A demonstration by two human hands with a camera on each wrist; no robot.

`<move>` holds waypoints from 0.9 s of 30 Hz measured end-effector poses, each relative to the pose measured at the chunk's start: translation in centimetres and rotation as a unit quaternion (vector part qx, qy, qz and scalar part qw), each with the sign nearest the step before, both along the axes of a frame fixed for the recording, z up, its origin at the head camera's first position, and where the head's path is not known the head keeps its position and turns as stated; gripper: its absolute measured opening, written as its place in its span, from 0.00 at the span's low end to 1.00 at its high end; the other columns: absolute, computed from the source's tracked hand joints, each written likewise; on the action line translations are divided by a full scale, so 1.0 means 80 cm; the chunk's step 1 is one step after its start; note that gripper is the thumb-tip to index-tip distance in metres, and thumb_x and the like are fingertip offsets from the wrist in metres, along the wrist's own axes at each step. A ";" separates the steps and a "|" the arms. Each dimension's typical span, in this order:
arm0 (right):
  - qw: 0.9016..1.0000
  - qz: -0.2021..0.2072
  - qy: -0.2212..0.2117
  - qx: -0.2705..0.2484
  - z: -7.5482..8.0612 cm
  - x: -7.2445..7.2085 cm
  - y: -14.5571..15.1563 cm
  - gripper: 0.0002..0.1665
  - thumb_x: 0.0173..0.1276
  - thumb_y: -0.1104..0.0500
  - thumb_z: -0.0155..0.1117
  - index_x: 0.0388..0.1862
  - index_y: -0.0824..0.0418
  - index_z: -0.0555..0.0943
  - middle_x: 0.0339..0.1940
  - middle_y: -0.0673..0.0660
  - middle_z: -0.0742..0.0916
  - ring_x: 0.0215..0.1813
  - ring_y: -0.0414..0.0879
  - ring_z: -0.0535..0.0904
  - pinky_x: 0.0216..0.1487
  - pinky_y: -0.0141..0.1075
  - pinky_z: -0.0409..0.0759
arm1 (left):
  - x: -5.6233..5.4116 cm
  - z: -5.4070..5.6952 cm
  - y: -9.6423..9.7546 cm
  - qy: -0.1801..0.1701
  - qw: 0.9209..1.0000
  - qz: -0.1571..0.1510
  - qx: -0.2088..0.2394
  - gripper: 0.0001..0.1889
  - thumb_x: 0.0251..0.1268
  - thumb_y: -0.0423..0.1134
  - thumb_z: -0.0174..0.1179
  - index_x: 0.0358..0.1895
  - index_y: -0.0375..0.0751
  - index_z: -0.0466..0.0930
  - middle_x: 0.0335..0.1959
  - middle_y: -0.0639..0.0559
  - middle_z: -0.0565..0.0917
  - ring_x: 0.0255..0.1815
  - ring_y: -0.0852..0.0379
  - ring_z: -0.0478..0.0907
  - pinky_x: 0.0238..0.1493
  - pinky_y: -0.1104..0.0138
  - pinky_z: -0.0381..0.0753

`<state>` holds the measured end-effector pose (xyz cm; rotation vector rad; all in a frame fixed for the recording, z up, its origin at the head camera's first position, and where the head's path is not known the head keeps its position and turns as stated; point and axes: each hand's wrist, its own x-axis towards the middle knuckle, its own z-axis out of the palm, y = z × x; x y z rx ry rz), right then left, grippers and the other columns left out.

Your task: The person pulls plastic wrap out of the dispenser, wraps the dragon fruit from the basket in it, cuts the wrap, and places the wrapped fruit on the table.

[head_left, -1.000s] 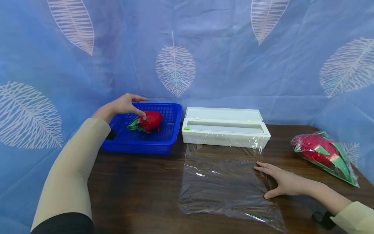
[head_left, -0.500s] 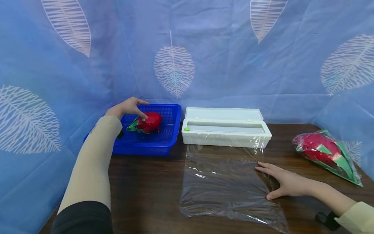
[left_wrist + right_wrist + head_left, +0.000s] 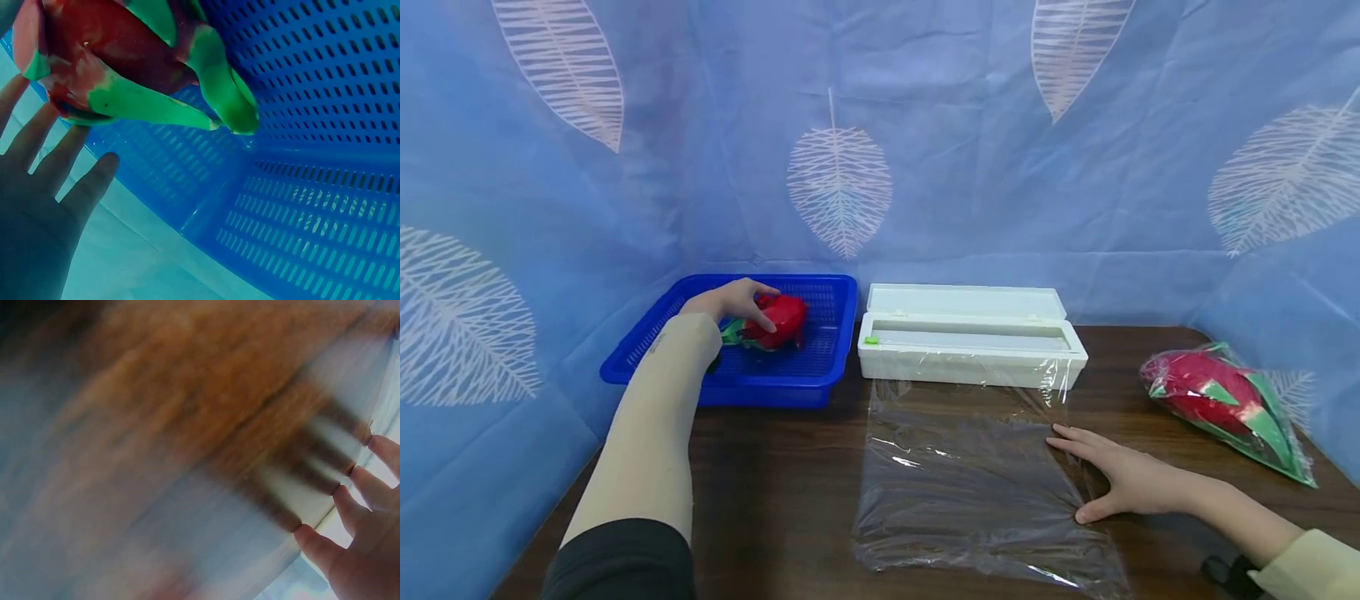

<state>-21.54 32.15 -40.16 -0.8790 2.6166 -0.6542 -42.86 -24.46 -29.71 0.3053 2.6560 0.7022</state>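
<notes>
In the head view, my left hand (image 3: 730, 302) reaches over a red dragon fruit (image 3: 786, 318) with green scales in a blue plastic basket (image 3: 775, 382). Its thumb lies across the near side of the fruit. The left wrist view has the fingers (image 3: 53, 156) spread and fairly straight beside the dragon fruit (image 3: 119, 56); the thumb is hidden there. My right hand (image 3: 1131, 479) rests with spread fingertips on the right edge of clear cling film (image 3: 962, 492). That film runs toward me from a white dispenser box (image 3: 962, 367) with its lid raised.
Another dragon fruit (image 3: 1217, 396), wrapped in clear film, lies at the right of the brown wooden table (image 3: 775, 517). A blue leaf-print cloth (image 3: 955, 183) hangs close behind the box and basket.
My left hand has come down and forward from above the basket until its thumb and fingers are about the dragon fruit. The right hand has stayed on the film. The head view has shifted slightly.
</notes>
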 end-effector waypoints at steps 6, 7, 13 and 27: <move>1.000 -0.006 -0.001 0.006 -0.001 -0.003 0.000 0.58 0.55 0.34 0.69 0.75 0.64 0.60 0.74 0.73 0.59 0.68 0.76 0.57 0.47 0.66 0.72 | -0.001 0.003 -0.001 -0.016 1.000 0.017 -0.006 0.39 0.56 0.36 0.71 0.72 0.38 0.63 0.65 0.33 0.66 0.62 0.36 0.64 0.60 0.47 0.71; 1.000 -0.006 0.003 0.006 -0.001 -0.004 0.001 0.58 0.55 0.34 0.69 0.75 0.64 0.60 0.73 0.73 0.59 0.67 0.76 0.57 0.47 0.66 0.72 | -0.001 0.003 -0.001 -0.017 1.000 0.022 -0.007 0.40 0.55 0.35 0.71 0.72 0.39 0.63 0.65 0.33 0.66 0.63 0.36 0.63 0.60 0.46 0.71; 1.000 -0.001 0.006 0.006 -0.001 -0.004 0.000 0.58 0.55 0.33 0.69 0.75 0.64 0.60 0.73 0.73 0.59 0.68 0.76 0.57 0.47 0.66 0.72 | -0.004 0.002 -0.004 -0.037 0.998 0.042 -0.029 0.45 0.51 0.36 0.74 0.74 0.43 0.61 0.67 0.33 0.64 0.65 0.35 0.61 0.59 0.46 0.72; 1.000 -0.004 0.010 0.005 -0.002 -0.006 -0.002 0.58 0.54 0.33 0.69 0.75 0.63 0.60 0.73 0.73 0.59 0.67 0.76 0.57 0.47 0.67 0.72 | 0.001 0.004 0.004 -0.044 0.995 0.051 -0.068 0.50 0.49 0.41 0.76 0.76 0.52 0.56 0.71 0.31 0.56 0.66 0.30 0.58 0.59 0.40 0.68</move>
